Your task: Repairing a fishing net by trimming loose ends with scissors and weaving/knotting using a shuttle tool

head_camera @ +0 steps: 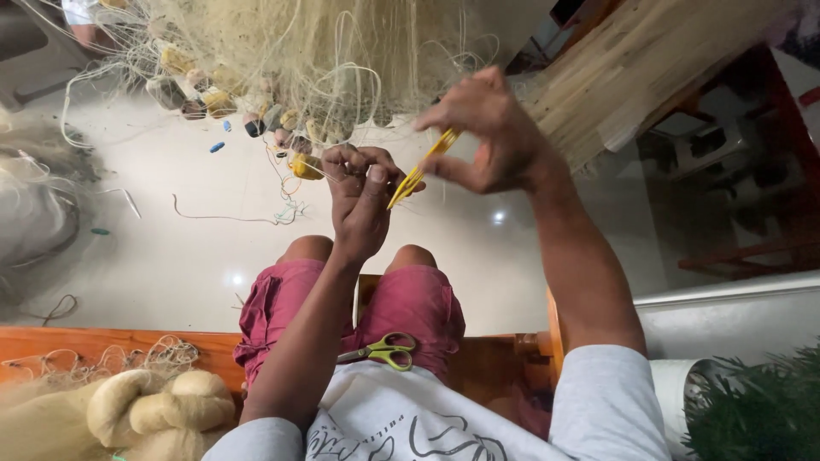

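Left hand [363,201]: raised in front of the body at mid-frame, back toward the camera, fingers curled tight into a pinch, thumb pressed over the fingertips. Left forearm: runs up from the lower left, bare, crossing over the lap. Right hand [487,137]: held higher and further right, wrist bent, thumb and forefinger pinched together, remaining fingers arched above. Right forearm: bare, rising steeply from a grey sleeve.

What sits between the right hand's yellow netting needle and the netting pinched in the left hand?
Nothing visible. The right hand holds the yellow netting needle, whose tip already meets the left hand at the pinched netting. Only loose strands hang around them; the scissors lie on the lap, away from them.
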